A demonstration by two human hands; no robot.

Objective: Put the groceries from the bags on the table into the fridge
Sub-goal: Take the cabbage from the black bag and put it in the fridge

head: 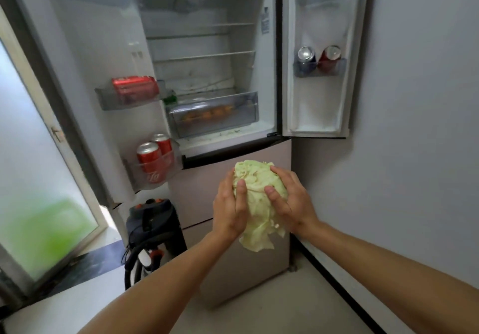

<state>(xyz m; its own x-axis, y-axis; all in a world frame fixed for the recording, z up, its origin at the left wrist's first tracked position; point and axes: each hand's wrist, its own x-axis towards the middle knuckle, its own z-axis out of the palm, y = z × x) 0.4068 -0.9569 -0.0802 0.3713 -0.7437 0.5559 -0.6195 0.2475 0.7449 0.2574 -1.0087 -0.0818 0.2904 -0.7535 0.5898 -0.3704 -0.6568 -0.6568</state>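
Cabbage (259, 201) gripped by left hand (228, 212), right hand (291, 201); orange fruit (210, 113) in drawer (246, 117), cans (149, 158) in door bins (108, 100).

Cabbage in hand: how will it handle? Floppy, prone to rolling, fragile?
Probably firm and fairly heavy for its size: the cabbage is held between the left hand and right hand. Its loose outer leaves droop below the hands, so they would likely flop or tear if grabbed alone. The rounded head may roll on a flat fridge shelf.
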